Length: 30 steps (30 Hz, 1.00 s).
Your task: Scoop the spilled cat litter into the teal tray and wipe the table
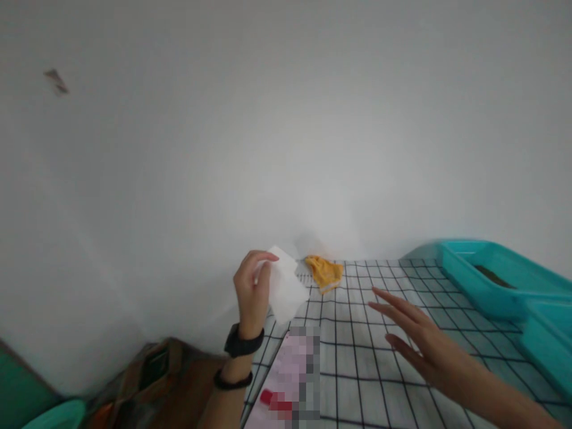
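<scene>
A thin white sheet, paper or tissue (288, 292), hangs from my left hand (254, 283), pinched between thumb and fingers. It is held up above the checked tablecloth (357, 339). My right hand (413, 333) is over the cloth to the right, fingers stretched and apart, with nothing in it. Below the sheet lies a pink packet (286, 363) with a red part, partly blurred out. Behind the sheet, close to the wall, rests a crumpled yellow cloth (325, 273).
Two turquoise plastic trays (473, 286) stand at the right; the farther one holds something dark. A white wall (286, 119) rises behind the table. Left of the table, lower down, are a brown wooden object (156, 369) and a green basin (58, 415).
</scene>
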Motion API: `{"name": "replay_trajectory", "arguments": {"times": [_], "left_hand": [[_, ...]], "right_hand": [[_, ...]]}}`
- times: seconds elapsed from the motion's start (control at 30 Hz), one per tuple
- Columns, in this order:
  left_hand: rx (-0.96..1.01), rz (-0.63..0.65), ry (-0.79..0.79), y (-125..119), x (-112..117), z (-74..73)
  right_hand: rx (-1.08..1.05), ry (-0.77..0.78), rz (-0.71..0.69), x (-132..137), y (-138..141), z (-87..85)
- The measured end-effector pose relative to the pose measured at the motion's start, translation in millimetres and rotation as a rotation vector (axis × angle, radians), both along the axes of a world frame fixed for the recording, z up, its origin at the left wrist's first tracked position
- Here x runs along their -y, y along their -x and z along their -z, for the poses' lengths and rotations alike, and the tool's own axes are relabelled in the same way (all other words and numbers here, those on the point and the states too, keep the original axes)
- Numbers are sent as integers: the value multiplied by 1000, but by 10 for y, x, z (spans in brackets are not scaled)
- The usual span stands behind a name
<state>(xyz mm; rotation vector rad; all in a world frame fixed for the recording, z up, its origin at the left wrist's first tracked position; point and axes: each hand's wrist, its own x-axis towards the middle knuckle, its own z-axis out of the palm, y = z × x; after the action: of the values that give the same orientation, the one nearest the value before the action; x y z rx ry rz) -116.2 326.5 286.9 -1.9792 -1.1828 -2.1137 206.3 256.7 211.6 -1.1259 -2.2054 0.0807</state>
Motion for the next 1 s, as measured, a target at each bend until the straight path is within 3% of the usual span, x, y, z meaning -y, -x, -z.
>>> {"name": "replay_trajectory", "arguments": {"times": [0.1,0.2,0.3,0.43,0.6,0.8,0.9,1.0], "left_hand": [[0,305,309,-304,224,-247],[-102,545,433,-744,381,-366],[-133,717,510,-1249,416,-293],[-95,756,584,-1721,306,14],[-15,840,724,-1683,251,297],[185,881,803,-1487,235,307],[383,928,852,-1492,173,326],[551,982,913,-1509,69,391]], "right_hand": [[-231,127,43,220,-197,-122],[-490,293,10,195,-225,-233],[-625,531,-57,102,-238,-233],[-724,777,-66,29,-343,-111],[-936,915,-119,-13,-391,-46],[-826,930,-230,-80,-471,-78],[-904,916,-141,-98,-533,-31],[-1029,779,-14,-146,-566,31]]}}
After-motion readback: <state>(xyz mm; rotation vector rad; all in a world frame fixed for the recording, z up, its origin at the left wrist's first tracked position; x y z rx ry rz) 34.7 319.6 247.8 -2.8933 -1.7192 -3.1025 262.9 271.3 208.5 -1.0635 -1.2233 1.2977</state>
